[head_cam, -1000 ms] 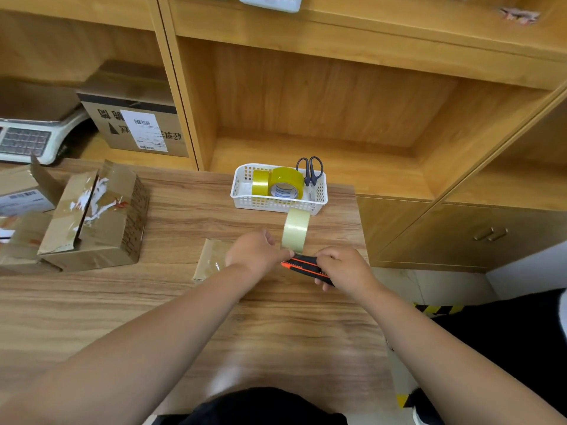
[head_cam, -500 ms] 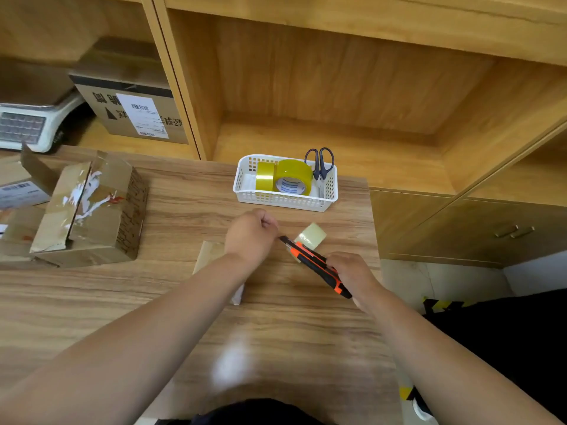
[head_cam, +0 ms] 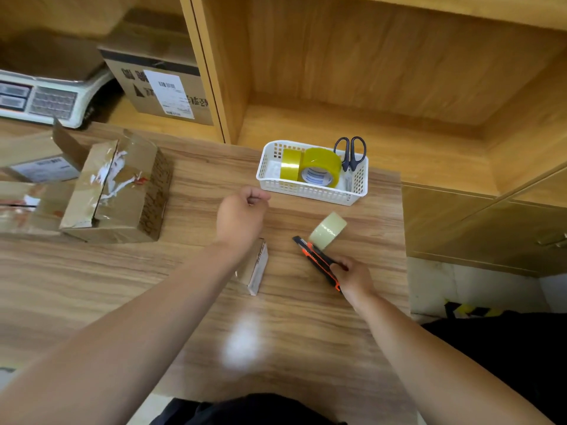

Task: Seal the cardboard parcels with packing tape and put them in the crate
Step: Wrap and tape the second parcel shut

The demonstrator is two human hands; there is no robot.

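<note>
wood-grain tabletop [head_cam: 92,286] carries everything. its widest bare stretch lies on the person's side of the parcel, and its right edge drops to the floor just past the tape and knife. large open cardboard box [head_cam: 119,191] with torn tape on its flaps sits at the left, well apart from the work. white perforated plastic basket [head_cam: 310,194] stands at the far side, holding yellow tape rolls [head_cam: 319,167] and black-handled scissors [head_cam: 349,151]. small flat cardboard parcel [head_cam: 254,268] lies mid-table, partly under the left forearm, and a sheen on its side suggests tape. pale translucent roll of packing tape [head_cam: 326,230] stands tilted on its rim, just beside the tip of the orange and black utility knife [head_cam: 316,259]. right hand [head_cam: 354,277] has its grip closed round the knife handle. left hand [head_cam: 241,216] hovers beyond the parcel with fingers curled, and whether that grip pinches a tape end i cannot tell. my reading: taping of this parcel is at the cut-off. next the knife wants laying down clear of the right edge, then the parcel goes to the crate, which is out of sight
</note>
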